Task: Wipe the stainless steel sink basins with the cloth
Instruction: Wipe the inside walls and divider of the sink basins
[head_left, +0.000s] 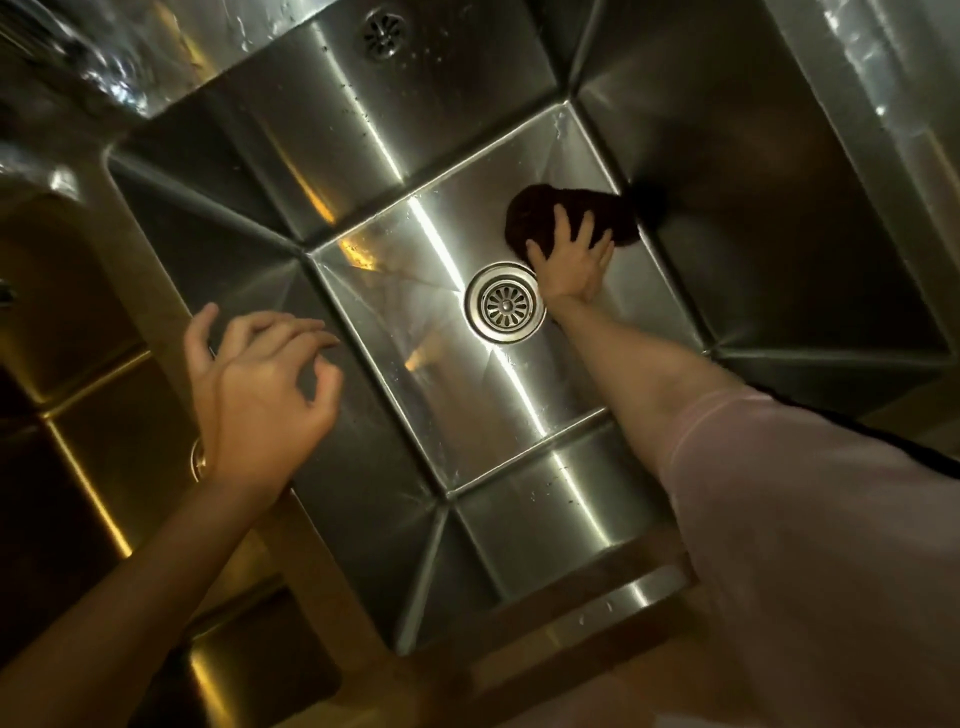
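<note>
The left hand (260, 384) was held nearest, above the near-left wall of the basin (363, 156), fingers loosely curled and empty. The dark cloth (571, 213) was pressed flat under the spread right hand (569, 262) on the floor's far-right corner, beside the drain (505, 302). Floor wiping was judged under way; strokes leftward past the drain seemed called for next.

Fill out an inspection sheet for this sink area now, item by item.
Surface: stainless steel sink basin, shiny, with scattered droplets on the far wall.
Job's things: dark brown cloth lies on the basin floor at the far right corner, beside the round metal drain strainer.
Clutter: nothing seen.
Grippers: right hand presses the cloth with spread fingers; left hand hangs above the left wall, fingers loosely curled, holding nothing.
Cables: nothing seen.
Surroundings: second steel basin at left; round overflow grille at the top.
</note>
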